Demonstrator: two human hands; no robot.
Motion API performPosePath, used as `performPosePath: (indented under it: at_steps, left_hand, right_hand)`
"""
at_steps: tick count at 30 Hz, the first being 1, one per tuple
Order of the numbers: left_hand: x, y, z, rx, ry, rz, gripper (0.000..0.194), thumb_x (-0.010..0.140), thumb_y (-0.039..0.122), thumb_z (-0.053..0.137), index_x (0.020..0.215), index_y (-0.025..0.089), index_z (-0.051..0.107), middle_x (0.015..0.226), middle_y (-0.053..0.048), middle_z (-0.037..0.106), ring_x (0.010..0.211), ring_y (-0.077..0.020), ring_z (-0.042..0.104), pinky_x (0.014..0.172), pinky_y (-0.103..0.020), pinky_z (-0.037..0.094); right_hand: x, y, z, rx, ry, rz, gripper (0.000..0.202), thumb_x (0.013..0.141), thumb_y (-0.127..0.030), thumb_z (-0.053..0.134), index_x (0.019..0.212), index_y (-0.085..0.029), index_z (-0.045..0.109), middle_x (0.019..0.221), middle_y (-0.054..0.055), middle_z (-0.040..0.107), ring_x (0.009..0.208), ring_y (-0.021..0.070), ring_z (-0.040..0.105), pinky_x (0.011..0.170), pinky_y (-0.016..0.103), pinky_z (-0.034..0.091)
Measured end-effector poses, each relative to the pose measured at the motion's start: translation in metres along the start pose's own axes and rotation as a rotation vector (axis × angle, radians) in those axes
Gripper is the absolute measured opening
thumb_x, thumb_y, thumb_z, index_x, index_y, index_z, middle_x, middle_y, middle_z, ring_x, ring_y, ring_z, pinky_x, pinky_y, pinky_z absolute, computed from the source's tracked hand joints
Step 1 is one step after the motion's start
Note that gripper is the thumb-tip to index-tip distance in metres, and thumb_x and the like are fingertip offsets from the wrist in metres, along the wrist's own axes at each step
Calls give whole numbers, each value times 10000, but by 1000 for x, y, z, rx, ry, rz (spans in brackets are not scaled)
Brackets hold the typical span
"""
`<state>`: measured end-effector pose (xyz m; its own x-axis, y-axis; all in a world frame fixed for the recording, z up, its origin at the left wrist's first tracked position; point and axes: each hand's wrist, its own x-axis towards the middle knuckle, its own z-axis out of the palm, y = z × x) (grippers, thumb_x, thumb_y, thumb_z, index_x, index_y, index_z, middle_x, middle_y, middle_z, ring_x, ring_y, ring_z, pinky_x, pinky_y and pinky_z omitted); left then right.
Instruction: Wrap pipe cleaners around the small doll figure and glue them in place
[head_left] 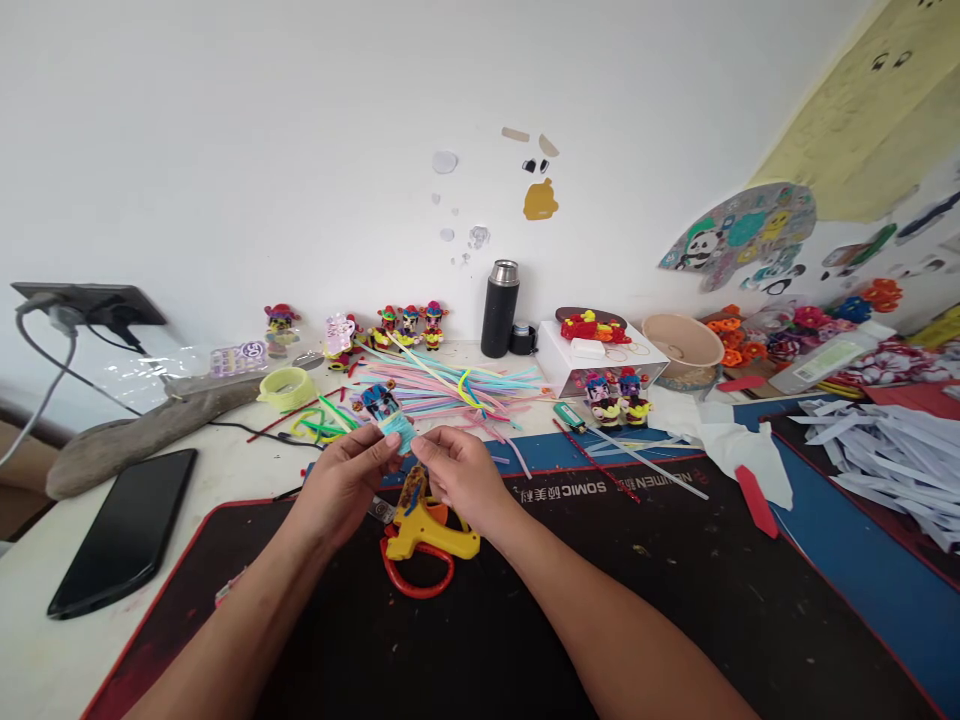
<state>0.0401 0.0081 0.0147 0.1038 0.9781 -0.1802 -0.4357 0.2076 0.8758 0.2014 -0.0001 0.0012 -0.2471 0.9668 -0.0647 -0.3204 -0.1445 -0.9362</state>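
Note:
Both hands hold up a small doll (pixel 380 402) with a dark blue headdress and a light blue body, over the far part of the black mat. My left hand (pixel 356 462) is closed round the doll's lower left side. With thumb and fingers, my right hand (pixel 448 462) pinches the lower right end of the light blue body. Just below the hands, a yellow hot glue gun (pixel 420 528) lies on the mat. Red-handled scissors (pixel 421 590) lie partly beneath it, their blades mostly hidden.
Pastel pipe cleaners (pixel 450 385) are heaped behind my hands. Several finished dolls (pixel 410 322) stand by the wall, near a black thermos (pixel 501 312). A phone (pixel 124 530) lies at left; white paper strips (pixel 892 470) are piled at right. A white box (pixel 559 350) stands at the back.

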Motion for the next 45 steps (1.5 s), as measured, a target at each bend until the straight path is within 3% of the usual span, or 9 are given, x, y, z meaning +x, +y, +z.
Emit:
performPosePath:
  at_steps: [9, 14, 17, 23, 31, 39, 45]
  left_hand:
    - [-1, -3, 6, -17, -11, -25, 385, 545, 354, 1048, 781, 154, 819, 747, -33, 740, 640, -130, 633, 619, -227, 537]
    - [2, -4, 3, -60, 45, 2, 347, 554, 313, 1045, 699, 158, 770, 676, -4, 679, 628, -124, 615, 602, -213, 517]
    - [3, -5, -1, -63, 46, 28, 337, 575, 310, 1035, 722, 156, 773, 679, 1, 669, 634, -121, 605, 618, -213, 517]
    - [3, -7, -1, -12, 34, 30, 359, 586, 348, 1028, 734, 147, 770, 677, 0, 678, 639, -120, 609, 616, -212, 496]
    - [-1, -9, 7, -43, 64, 3, 412, 520, 339, 1052, 739, 136, 769, 706, -9, 707, 650, -134, 626, 629, -237, 508]
    - [0, -12, 7, -51, 9, 2, 410, 547, 348, 1044, 795, 122, 807, 752, -40, 746, 698, -148, 651, 683, -246, 531]
    - [-1, -9, 4, -12, -12, 20, 349, 598, 355, 1022, 768, 148, 798, 750, -28, 719, 682, -143, 621, 645, -236, 510]
  right_hand:
    - [2, 4, -1, 7, 19, 0, 518, 778, -648, 827, 757, -220, 537, 486, -129, 378, 369, 55, 301, 379, 224, 217]
    - [-1, -1, -1, 35, -47, 7, 500, 861, -680, 727, 802, -228, 522, 467, -118, 434, 366, 63, 298, 381, 221, 219]
    - [-3, -4, 0, 9, -74, 22, 509, 837, -688, 751, 871, -219, 556, 467, -120, 463, 359, 65, 311, 376, 219, 228]
    - [0, 2, 0, 2, -38, 37, 539, 745, -656, 847, 872, -228, 545, 466, -142, 414, 368, 61, 274, 371, 220, 239]
    - [3, 16, -4, -125, 27, -38, 467, 837, -630, 767, 830, -235, 517, 534, -117, 427, 395, 70, 309, 412, 237, 230]
    - [2, 16, -5, -188, 48, -45, 459, 840, -612, 776, 831, -244, 502, 568, -97, 428, 446, 89, 314, 458, 241, 221]
    - [1, 13, -4, -100, -13, -23, 466, 857, -641, 752, 862, -252, 495, 519, -120, 413, 400, 85, 298, 416, 239, 236]
